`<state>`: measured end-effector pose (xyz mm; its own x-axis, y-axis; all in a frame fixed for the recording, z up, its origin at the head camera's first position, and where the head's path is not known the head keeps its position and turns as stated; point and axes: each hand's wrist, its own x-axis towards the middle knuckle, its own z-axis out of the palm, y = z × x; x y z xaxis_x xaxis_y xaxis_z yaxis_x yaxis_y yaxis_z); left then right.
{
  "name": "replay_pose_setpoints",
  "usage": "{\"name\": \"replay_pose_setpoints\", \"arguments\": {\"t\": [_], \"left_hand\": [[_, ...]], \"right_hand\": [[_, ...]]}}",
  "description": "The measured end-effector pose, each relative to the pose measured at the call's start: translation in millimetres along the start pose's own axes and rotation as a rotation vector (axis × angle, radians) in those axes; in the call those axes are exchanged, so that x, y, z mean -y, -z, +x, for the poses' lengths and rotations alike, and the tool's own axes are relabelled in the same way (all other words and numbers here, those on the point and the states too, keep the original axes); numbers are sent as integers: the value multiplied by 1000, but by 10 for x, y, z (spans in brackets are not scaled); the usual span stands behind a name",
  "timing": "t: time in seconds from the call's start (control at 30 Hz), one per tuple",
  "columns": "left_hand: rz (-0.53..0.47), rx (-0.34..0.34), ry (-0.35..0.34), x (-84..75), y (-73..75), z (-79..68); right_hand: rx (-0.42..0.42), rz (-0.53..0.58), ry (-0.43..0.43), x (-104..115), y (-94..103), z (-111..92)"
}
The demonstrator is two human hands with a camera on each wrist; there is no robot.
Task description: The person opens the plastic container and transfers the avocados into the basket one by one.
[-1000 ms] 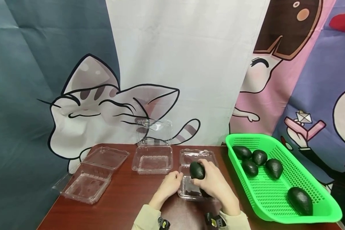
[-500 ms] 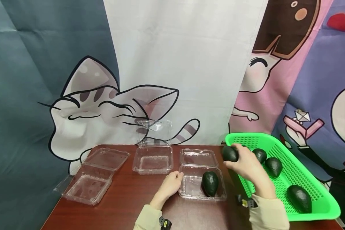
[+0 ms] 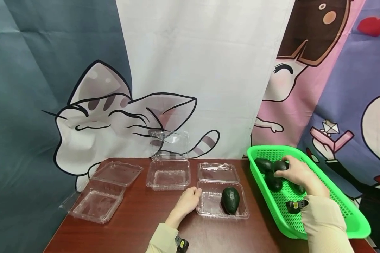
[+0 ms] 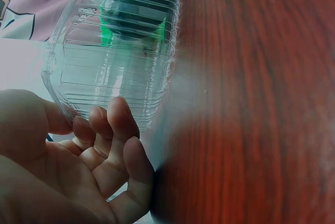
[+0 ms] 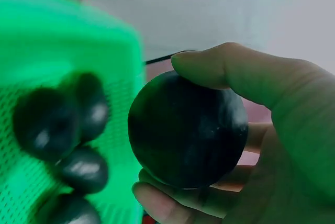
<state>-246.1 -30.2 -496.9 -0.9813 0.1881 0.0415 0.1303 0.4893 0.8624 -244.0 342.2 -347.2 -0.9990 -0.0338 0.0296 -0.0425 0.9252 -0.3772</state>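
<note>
My left hand pinches the near left rim of an open clear plastic clamshell container; thumb and fingertips at its rim show in the left wrist view, on the container's ribbed wall. One dark avocado lies in the right half of that container. Over the green basket, my right hand grips another avocado, thumb on top and fingers beneath. Several more avocados rest in the basket below it. The right forearm covers part of the basket.
Two further open clamshell containers stand to the left, one in the middle with its lid upright, one at the table's left edge. A printed cloth hangs behind the brown wooden table.
My right hand has carried an avocado from above the clamshell container rightward over the green basket. One avocado stays in the container. My left hand keeps its hold on the rim.
</note>
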Motion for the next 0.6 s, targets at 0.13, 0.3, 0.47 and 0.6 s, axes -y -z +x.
{"name": "replay_pose_setpoints", "arguments": {"t": [0.13, 0.3, 0.47, 0.6], "left_hand": [[-3, 2, 4, 3, 7, -2], [-2, -6, 10, 3, 19, -2], [-2, -2, 6, 7, 23, -2], [2, -4, 3, 8, 21, -1]], "right_hand": [[70, -6, -8, -185, -73, 76], [160, 71, -34, -350, -184, 122], [199, 80, -71, -460, -245, 136], [241, 119, -106, -526, -307, 128]]}}
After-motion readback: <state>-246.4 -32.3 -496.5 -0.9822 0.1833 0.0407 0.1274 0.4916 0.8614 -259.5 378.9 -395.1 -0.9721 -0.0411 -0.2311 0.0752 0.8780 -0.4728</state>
